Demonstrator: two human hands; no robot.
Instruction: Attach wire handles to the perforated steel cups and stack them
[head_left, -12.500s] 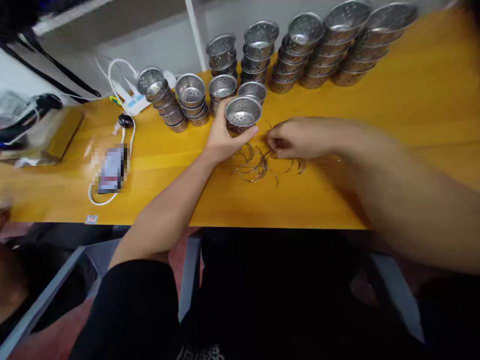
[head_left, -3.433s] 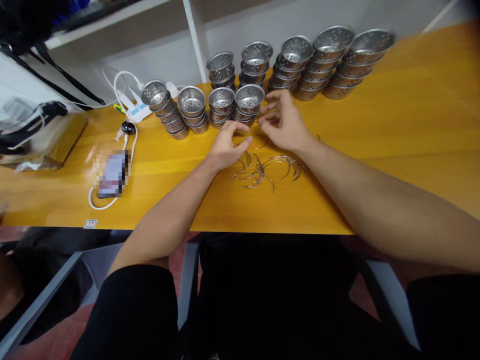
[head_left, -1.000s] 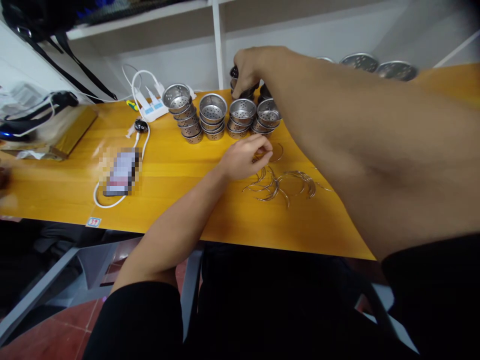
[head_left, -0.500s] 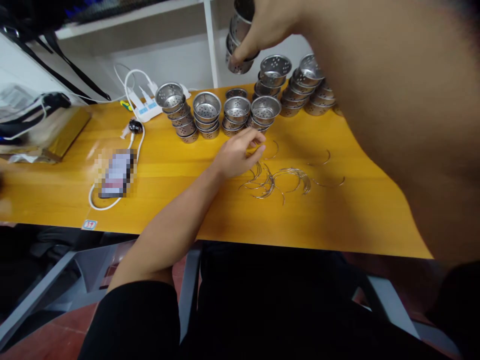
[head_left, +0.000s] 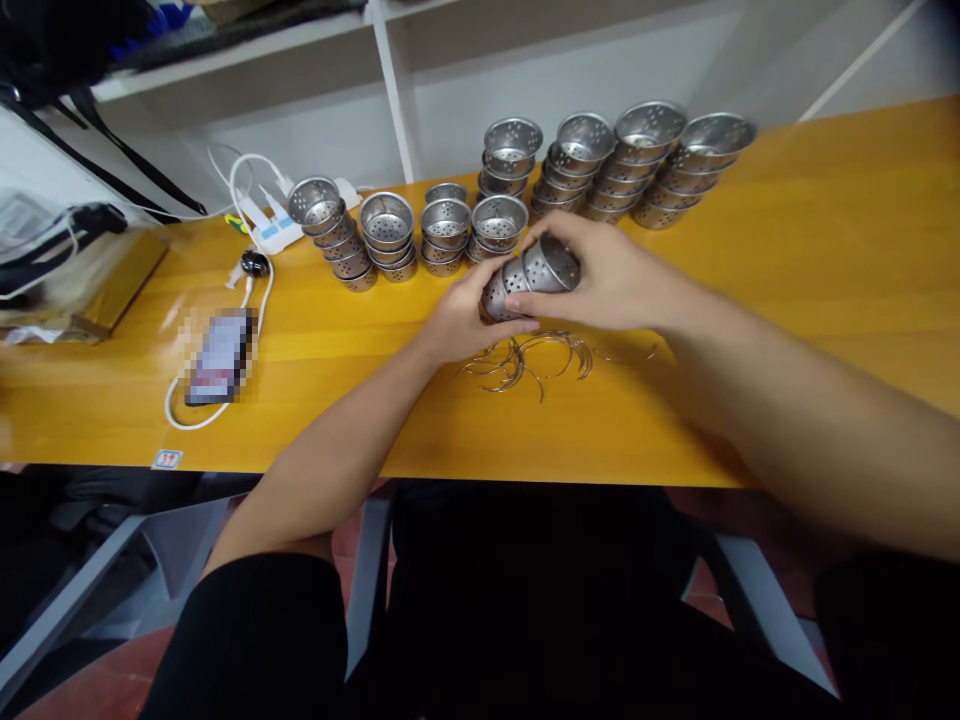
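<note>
Between my two hands is a short stack of perforated metal cups point(head_left: 534, 272), tilted onto its side above the table. My right hand point(head_left: 600, 270) grips the stack's right end, thumb along the near side. At the left end, my left hand point(head_left: 463, 315) has its fingers and thumb around the cups. Thin curved metal wires point(head_left: 517, 365) lie loose on the table just below my hands. Behind them stand several stacks of the same cups, among them a front stack point(head_left: 499, 225) and a far-right stack point(head_left: 694, 170).
A phone point(head_left: 219, 355) with a white cable lies on the left of the yellow table point(head_left: 315, 400). A white power strip point(head_left: 276, 228) sits behind it, beside the leftmost cup stack point(head_left: 330, 225). A cardboard box point(head_left: 131, 270) rests at the far left. White shelving point(head_left: 394, 90) backs the table.
My right hand has come down from above the rear stacks with the cups, which are now tipped sideways. My left hand, earlier with nothing visible in it, now holds their left end.
</note>
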